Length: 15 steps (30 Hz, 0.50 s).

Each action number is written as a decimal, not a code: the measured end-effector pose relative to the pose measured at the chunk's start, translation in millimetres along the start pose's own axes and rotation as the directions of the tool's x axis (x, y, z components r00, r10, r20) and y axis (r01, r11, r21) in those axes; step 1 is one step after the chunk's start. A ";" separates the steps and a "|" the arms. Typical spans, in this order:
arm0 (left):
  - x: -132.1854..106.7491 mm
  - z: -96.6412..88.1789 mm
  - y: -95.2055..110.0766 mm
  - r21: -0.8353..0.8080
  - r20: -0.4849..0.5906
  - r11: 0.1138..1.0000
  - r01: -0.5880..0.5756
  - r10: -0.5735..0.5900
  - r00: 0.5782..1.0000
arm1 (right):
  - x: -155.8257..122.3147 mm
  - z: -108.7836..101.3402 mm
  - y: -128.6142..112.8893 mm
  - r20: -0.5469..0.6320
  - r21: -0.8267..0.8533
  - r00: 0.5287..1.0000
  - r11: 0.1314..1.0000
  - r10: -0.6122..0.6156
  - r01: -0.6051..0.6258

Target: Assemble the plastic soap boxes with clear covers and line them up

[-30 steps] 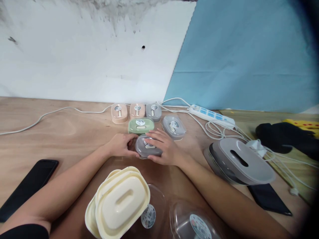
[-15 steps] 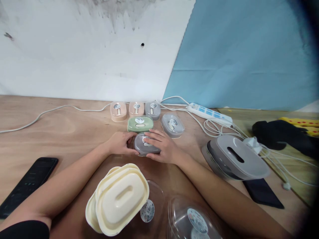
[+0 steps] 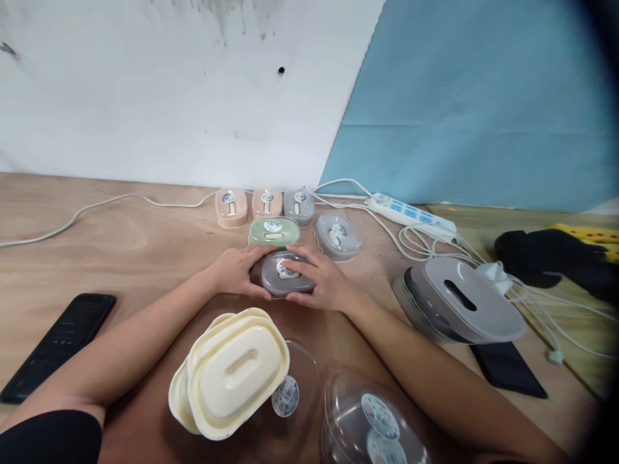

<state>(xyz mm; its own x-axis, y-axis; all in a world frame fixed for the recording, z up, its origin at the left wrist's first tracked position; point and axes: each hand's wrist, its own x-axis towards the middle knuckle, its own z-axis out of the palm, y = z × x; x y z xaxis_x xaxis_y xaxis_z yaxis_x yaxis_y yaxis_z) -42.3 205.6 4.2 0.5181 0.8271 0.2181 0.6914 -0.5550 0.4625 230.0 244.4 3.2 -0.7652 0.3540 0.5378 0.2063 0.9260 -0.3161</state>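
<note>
A small grey-lidded container (image 3: 283, 275) with a round label sits on the wooden table between both my hands. My left hand (image 3: 240, 272) grips its left end, fingers curled around it. My right hand (image 3: 320, 281) rests on its right side, fingertips pressing on the lid. Just behind it lies a green-lidded container (image 3: 273, 231). Further back stand two peach containers (image 3: 232, 207) and a small grey one (image 3: 298, 203), and another grey-lidded container (image 3: 337, 234) lies to the right.
Stacked cream lids (image 3: 231, 377) and clear glass dishes (image 3: 370, 422) lie near me. Stacked large grey lids (image 3: 461, 306) sit at right over a black phone (image 3: 507, 369). Another phone (image 3: 58, 344) lies at left. A power strip (image 3: 411, 217) and white cables run along the back.
Both hands stay on the small grey container, with the left fingers closing further round its end. The view has tilted slightly, so everything sits a little higher.
</note>
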 end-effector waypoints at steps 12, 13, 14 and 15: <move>-8.2 -10.1 -21.1 -0.032 -0.336 0.942 -0.334 0.304 0.892 | -1.8 -8.1 4.2 -0.047 0.047 0.997 0.997 -0.056 0.058; -8.1 -9.8 -22.3 -0.029 -0.376 0.938 -0.346 0.311 0.873 | -2.1 -6.5 4.7 -0.052 0.045 0.997 0.997 -0.053 0.056; -7.7 -9.0 -23.0 -0.029 -0.409 0.934 -0.356 0.314 0.857 | -2.3 -4.8 5.1 -0.058 0.045 0.997 0.998 -0.049 0.051; -7.1 -7.9 -23.3 -0.036 -0.431 0.930 -0.365 0.315 0.845 | -2.6 -3.2 5.4 -0.063 0.049 0.997 0.998 -0.045 0.048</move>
<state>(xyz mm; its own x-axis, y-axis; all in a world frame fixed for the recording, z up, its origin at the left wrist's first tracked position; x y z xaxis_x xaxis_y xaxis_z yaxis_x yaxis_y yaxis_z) -66.1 213.4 -1.3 0.4390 0.5624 0.7007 0.4357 -0.8153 0.3814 235.1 248.9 2.6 -0.7337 0.3199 0.5995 0.1395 0.9344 -0.3279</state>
